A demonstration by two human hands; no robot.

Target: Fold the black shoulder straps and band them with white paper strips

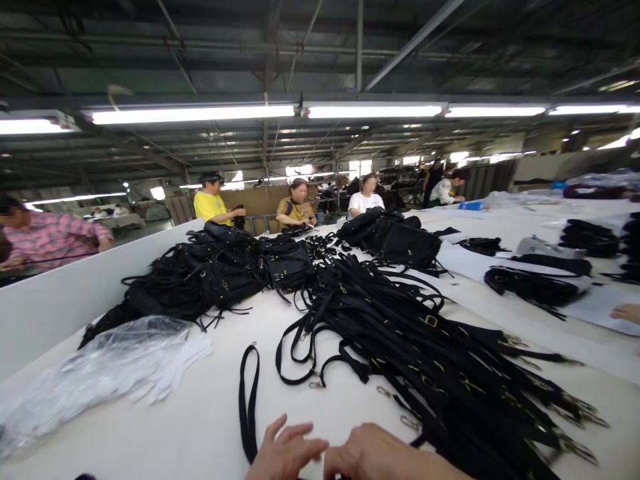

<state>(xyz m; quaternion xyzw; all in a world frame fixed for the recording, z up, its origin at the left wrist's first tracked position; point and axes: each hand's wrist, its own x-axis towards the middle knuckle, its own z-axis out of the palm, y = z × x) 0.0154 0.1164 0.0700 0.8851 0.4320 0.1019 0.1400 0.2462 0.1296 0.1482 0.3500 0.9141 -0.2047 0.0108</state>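
At the bottom edge, my left hand [289,451] has its fingers spread, close to my right hand. A looped black strap [243,400] lies on the white table and runs down behind the left hand. My right hand [370,455] is curled closed, knuckles up; what it grips is hidden beneath it, though a dark bit shows at the frame's edge. To its right lies a big pile of black straps [400,333] with brass-coloured buckles and metal snap hooks [583,450] at their ends.
Black bags [220,267] are heaped at the left, more bags [395,240] farther back. Clear plastic bags [100,373] and white gloves [173,367] lie at left beside a white partition [55,300]. Several people work around the table; another person's hand [626,313] shows at the right edge.
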